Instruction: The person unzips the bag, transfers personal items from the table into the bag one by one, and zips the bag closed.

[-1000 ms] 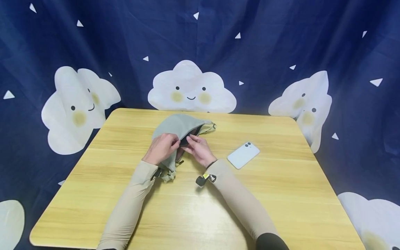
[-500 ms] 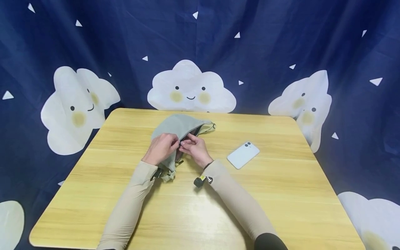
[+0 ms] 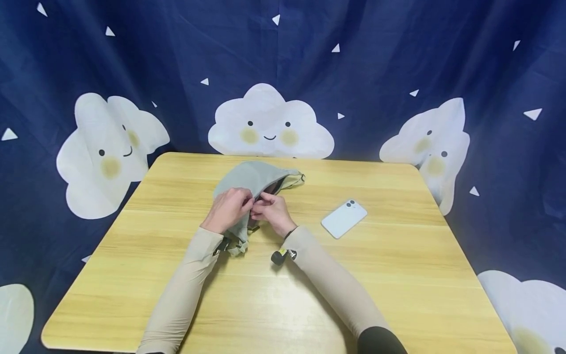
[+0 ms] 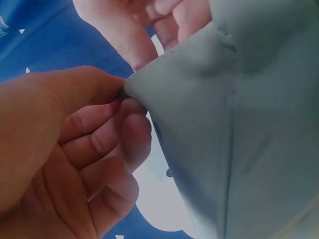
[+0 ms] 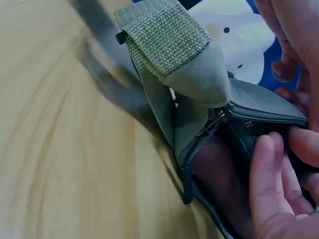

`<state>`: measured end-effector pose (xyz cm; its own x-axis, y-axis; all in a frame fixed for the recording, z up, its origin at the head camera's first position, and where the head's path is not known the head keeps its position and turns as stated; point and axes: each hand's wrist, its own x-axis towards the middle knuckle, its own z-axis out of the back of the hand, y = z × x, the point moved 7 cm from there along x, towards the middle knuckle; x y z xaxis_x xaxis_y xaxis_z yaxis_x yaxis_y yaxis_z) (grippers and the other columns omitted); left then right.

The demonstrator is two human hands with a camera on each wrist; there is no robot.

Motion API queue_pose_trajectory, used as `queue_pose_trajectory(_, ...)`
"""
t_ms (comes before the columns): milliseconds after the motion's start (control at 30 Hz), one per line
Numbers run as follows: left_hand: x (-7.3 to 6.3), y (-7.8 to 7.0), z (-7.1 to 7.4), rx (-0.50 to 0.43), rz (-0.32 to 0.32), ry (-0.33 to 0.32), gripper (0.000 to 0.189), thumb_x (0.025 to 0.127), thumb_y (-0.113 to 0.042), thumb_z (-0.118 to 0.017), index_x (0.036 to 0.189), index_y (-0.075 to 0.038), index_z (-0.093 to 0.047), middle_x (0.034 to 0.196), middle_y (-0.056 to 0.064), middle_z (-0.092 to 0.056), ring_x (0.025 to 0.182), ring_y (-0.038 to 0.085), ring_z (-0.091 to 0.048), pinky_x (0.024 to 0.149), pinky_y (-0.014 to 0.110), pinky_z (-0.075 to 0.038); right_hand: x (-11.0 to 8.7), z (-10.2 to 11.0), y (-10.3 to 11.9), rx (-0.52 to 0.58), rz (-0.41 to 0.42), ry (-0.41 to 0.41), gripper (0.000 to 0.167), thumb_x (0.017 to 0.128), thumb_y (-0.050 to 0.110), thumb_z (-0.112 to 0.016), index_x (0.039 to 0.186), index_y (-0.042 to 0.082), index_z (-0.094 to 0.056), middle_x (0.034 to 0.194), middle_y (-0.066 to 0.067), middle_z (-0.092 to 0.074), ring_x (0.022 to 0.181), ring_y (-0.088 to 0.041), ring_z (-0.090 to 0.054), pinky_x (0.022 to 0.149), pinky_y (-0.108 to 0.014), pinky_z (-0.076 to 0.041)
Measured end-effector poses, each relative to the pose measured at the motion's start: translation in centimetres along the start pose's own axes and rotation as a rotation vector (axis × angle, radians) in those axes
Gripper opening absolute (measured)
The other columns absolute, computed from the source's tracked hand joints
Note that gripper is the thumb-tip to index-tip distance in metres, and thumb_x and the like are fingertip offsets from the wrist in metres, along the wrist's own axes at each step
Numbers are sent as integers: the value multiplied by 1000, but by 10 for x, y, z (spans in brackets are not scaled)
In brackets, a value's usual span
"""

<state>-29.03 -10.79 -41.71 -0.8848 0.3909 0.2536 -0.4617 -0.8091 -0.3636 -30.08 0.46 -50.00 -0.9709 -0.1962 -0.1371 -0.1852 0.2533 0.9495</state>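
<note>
A grey-green crossbody bag [image 3: 252, 177] lies near the table's far side, its main zipper [image 5: 199, 144] open along a curved mouth. My left hand [image 3: 230, 209] pinches the rim of the bag, thumb against curled fingers, as the left wrist view shows close up. My right hand [image 3: 274, 214] is at the same mouth, just right of the left hand. Its bent fingers [image 5: 266, 169] reach into the opening and grip near the rim, beside a dark inner lining. Part of that grip is hidden by the bag and the other hand.
A white phone [image 3: 344, 219] lies camera side up on the wooden table [image 3: 398, 275], right of my right hand. The bag's woven strap [image 5: 164, 40] bunches at its end. Behind the table hangs a blue curtain [image 3: 353, 64] with cloud prints.
My right hand has shifted slightly left and toward me along the bag's mouth, its fingers closing in by the left hand. The left hand and phone stay put.
</note>
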Motion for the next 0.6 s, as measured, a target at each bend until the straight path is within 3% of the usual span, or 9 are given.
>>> queue_pose_trajectory(267,1,1,-2,-18,-6,5,20,96,-15,-63,76,-15,-67,69,-1,-62,63,16,-54,54,31,-41,4,0,-11,-70,-27,-5,36,91,-8,-62,126,-6,-65,68,7,-67,51,-6,-57,49,-19,-50)
queue_pose_trajectory(600,1,4,-2,-23,-4,6,21,96,-15,-64,76,-16,-67,68,-2,-60,62,16,-53,53,30,-40,6,-1,-17,-98,-115,83,17,101,5,-58,114,2,-69,67,3,-60,53,-7,-50,50,-20,-44)
